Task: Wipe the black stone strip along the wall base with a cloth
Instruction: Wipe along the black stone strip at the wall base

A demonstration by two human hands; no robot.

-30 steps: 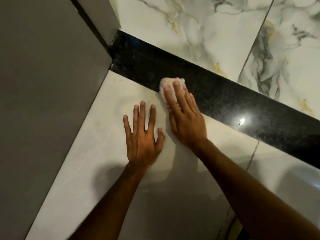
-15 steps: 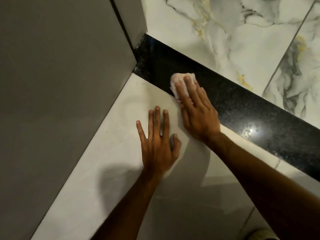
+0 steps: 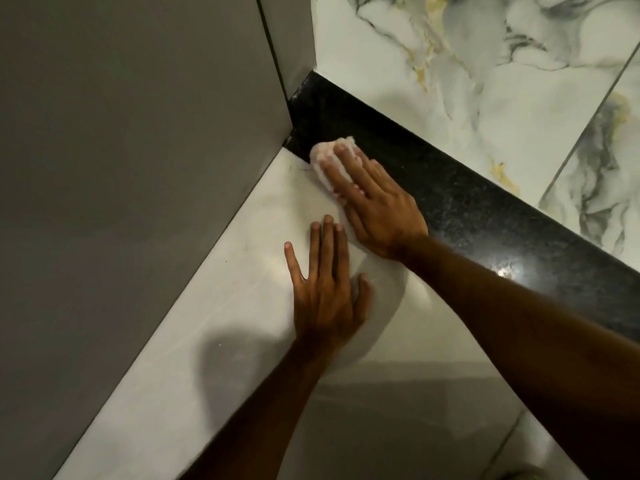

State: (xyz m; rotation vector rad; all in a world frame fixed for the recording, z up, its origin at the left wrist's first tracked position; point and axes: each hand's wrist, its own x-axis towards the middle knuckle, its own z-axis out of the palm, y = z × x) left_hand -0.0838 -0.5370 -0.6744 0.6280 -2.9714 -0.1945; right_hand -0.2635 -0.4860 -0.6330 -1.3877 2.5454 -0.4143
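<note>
The black stone strip [image 3: 467, 206] runs diagonally from the corner at upper middle down to the right edge, between the marbled wall and the pale floor. A small whitish cloth [image 3: 327, 157] lies on the strip's near edge, close to the corner. My right hand [image 3: 374, 202] presses flat on the cloth, fingers stretched over it, covering most of it. My left hand [image 3: 325, 289] lies flat on the pale floor tile [image 3: 214, 323] just below, fingers spread, holding nothing.
A plain grey panel [image 3: 131, 150] stands on the left and meets the strip at the corner. White marbled wall tiles [image 3: 485, 64] with grey and gold veins rise behind the strip. A bright light glint [image 3: 504, 271] shows on the strip.
My right hand has slid the cloth along the strip toward the corner by the grey panel. The left hand has stayed flat on the floor tile, shifting along with it.
</note>
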